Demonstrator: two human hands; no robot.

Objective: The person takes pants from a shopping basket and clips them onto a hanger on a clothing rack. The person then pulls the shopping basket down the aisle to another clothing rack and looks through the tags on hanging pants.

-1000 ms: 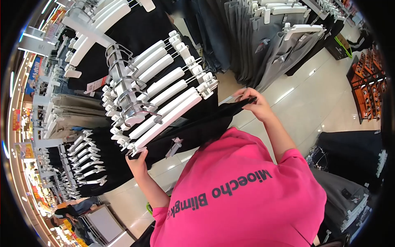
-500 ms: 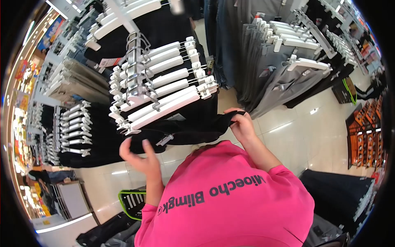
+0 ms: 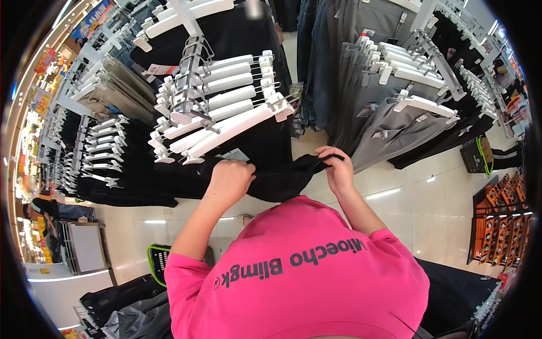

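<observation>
Black trousers (image 3: 280, 179) stretch between my two hands, just in front of the hanger rack. My left hand (image 3: 232, 182) is closed on their upper edge, its fingertips partly hidden by the back of the hand. At the other end, my right hand (image 3: 339, 169) pinches a corner of the black cloth. Beyond the trousers, white clip hangers (image 3: 234, 127) hang on a metal rail (image 3: 189, 79), the nearest ones tilted. A pale tag (image 3: 234, 155) lies on black cloth beside my left hand.
Grey trousers (image 3: 389, 133) hang on another rack at the right. Beige trousers (image 3: 121, 90) and more black ones are at the left. An orange-and-black display (image 3: 499, 220) stands far right. Near a green-edged basket (image 3: 158, 263), a person (image 3: 53, 210) is visible at the far left.
My left hand left the hanger's end, opened, then moved right and closed on the black trousers. My right hand kept its hold. The view has turned, and the nearest hangers have shifted.
</observation>
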